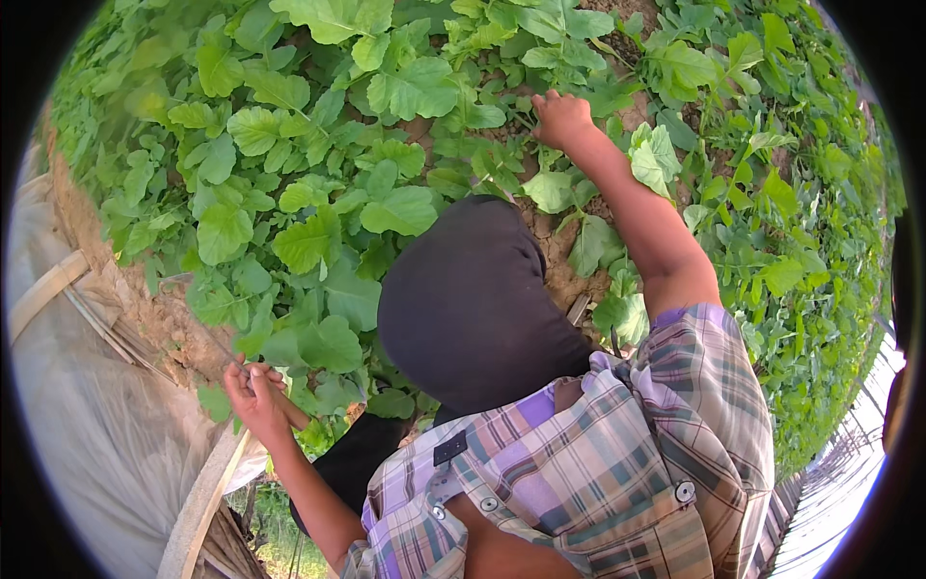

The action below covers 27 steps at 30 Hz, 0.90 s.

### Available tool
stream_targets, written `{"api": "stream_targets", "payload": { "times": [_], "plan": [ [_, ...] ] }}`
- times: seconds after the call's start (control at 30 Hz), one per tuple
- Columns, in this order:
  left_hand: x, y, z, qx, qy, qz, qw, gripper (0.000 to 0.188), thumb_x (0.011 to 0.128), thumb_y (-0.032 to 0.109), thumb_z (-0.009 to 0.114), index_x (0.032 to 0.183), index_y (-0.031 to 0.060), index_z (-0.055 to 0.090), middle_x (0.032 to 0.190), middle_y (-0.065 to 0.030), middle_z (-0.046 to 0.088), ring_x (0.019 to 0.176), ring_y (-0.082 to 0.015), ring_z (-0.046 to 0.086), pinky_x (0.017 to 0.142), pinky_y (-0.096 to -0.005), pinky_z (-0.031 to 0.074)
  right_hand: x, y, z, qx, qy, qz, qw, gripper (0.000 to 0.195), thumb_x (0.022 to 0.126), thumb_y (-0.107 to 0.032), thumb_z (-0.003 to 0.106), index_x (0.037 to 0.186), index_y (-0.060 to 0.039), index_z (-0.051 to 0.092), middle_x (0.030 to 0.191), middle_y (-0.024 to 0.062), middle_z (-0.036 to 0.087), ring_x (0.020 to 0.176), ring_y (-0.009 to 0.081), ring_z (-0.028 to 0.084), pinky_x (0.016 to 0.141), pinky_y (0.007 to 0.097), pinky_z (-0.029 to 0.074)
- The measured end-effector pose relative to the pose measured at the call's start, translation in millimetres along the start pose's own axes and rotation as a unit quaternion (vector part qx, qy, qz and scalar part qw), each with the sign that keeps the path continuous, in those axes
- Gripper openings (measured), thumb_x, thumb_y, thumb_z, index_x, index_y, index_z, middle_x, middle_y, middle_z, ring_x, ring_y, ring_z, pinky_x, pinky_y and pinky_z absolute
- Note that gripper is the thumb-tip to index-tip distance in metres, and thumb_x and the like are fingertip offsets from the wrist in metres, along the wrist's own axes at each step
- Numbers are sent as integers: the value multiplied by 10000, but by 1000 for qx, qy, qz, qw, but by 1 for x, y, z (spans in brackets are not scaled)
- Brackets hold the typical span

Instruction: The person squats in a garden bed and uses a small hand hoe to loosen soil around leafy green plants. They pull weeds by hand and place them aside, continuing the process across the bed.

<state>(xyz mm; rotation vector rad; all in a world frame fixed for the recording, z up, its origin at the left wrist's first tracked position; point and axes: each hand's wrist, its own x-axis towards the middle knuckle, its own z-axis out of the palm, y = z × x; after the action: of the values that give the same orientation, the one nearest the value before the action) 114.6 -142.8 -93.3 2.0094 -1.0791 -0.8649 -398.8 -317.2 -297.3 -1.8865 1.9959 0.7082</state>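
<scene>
Among the broad-leaved green plants, my right hand reaches down to the low stems and leaves over brown soil. Its fingers are curled, and whether they grip a stem is hidden. At the lower left my left hand is closed around a hand tool with a wooden handle and a thin metal shaft. The shaft points up and left over the bare soil; the tool's far end is hard to make out. A pale, wilted leaf lies against my right forearm.
My bent knee in dark cloth rises between my arms. Translucent plastic sheeting with curved pale poles borders the bed at the left. Dense leafy plants spread to the right. Dry soil shows along the left edge.
</scene>
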Motion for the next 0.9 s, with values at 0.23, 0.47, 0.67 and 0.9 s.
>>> {"api": "stream_targets", "payload": {
  "times": [0.23,0.47,0.67,0.9],
  "plan": [
    [-4,2,2,-7,-6,8,1000,293,928,53,495,1207,-18,440,840,-71,562,668,-115,546,582,-233,452,6,-2,-5,13,-2,-1,1000,559,780,-447,674,1199,-130,484,1128,116,579,1032,280,606,806,409,517],
    [-6,9,-11,-20,17,19,999,290,930,69,513,1201,-18,456,851,-70,569,667,-112,551,578,-232,457,3,-45,-38,150,119,-154,969,417,858,-369,584,1162,-90,521,1069,151,612,999,316,602,801,428,499],
    [-16,20,-14,-70,-32,-8,997,297,923,48,523,1209,-11,462,863,-59,567,660,-105,555,557,-223,454,0,-124,-92,253,-62,-326,909,450,900,-347,546,1261,-85,484,1163,168,598,1027,325,591,853,404,471],
    [-35,14,4,-2,-154,-65,986,318,879,10,542,1193,10,487,831,-34,567,648,-82,559,558,-207,453,-12,-206,-47,227,-63,-518,823,564,834,-294,643,1322,-83,456,1310,156,496,1106,318,554,958,384,440]
  ]
}}
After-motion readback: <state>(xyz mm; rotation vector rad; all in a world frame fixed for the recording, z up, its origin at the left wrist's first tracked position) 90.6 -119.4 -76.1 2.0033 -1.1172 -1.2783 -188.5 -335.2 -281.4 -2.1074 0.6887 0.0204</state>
